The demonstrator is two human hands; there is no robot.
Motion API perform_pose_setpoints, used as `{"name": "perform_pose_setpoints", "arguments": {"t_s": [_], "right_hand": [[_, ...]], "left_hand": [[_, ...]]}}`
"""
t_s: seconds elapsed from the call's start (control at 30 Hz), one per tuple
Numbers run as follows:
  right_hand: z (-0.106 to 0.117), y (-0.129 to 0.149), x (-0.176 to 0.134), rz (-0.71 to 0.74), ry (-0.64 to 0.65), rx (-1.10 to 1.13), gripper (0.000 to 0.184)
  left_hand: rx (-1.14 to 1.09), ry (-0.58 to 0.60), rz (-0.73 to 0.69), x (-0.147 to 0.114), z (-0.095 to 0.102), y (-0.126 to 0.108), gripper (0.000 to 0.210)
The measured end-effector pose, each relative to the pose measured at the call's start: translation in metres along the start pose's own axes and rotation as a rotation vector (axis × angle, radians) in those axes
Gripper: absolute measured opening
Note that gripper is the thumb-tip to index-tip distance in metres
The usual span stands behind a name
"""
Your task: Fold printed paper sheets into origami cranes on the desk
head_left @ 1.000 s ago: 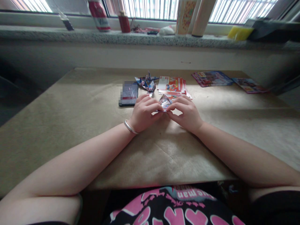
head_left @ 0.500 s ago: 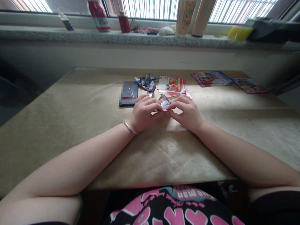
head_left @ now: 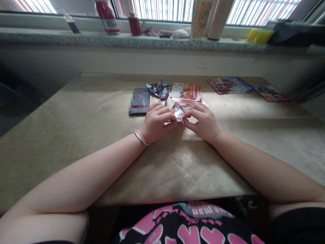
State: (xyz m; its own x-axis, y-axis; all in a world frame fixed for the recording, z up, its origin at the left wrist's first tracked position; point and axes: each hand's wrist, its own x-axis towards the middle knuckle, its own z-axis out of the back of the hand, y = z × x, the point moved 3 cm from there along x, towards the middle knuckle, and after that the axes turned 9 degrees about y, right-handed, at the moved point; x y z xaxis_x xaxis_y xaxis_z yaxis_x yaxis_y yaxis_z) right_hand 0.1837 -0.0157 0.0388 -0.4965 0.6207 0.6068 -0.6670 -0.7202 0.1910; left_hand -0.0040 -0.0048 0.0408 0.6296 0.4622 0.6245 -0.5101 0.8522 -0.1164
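A shiny foil wrapper (head_left: 179,111) is pinched between my two hands just above the table. Thumb and fingers of my left hand (head_left: 159,122) close on its left edge; a silver bangle circles that wrist. My right hand (head_left: 200,120) grips the right edge with thumb and index finger. Just behind the wrapper lies a pile of red and white printed cards (head_left: 186,92). Crumpled foil wrappers (head_left: 159,89) rest to the left of the cards, beside a dark phone (head_left: 141,101). Whether anything is inside the held wrapper is hidden.
Colourful flat packets (head_left: 230,84) lie at the table's back right, with more packets (head_left: 271,93) beside them. On the stone windowsill (head_left: 152,42) stand a red and white can (head_left: 108,17), a small red bottle (head_left: 134,25), tall containers and a yellow object (head_left: 260,35).
The foil between my hands has spread slightly, showing more of its silvery surface. My right fingers have shifted a little to the right; other things stay put.
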Motion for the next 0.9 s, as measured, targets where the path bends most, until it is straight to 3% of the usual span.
{"name": "perform_pose_setpoints", "arguments": {"t_s": [0.5, 0.67, 0.9], "right_hand": [[0.0002, -0.0029, -0.0015, -0.018, -0.026, 0.024, 0.007], [0.0023, -0.0028, -0.0011, -0.047, -0.044, 0.036, 0.009], [0.0021, -0.0069, -0.002, -0.06, -0.057, 0.043, 0.007]], "left_hand": [[0.019, 0.009, -0.006, -0.0013, -0.0012, 0.0009, 0.017], [0.064, 0.054, 0.062, -0.0034, -0.0047, 0.0036, 0.007], [0.011, 0.014, 0.108, -0.0036, -0.0025, 0.0045, 0.006]]}}
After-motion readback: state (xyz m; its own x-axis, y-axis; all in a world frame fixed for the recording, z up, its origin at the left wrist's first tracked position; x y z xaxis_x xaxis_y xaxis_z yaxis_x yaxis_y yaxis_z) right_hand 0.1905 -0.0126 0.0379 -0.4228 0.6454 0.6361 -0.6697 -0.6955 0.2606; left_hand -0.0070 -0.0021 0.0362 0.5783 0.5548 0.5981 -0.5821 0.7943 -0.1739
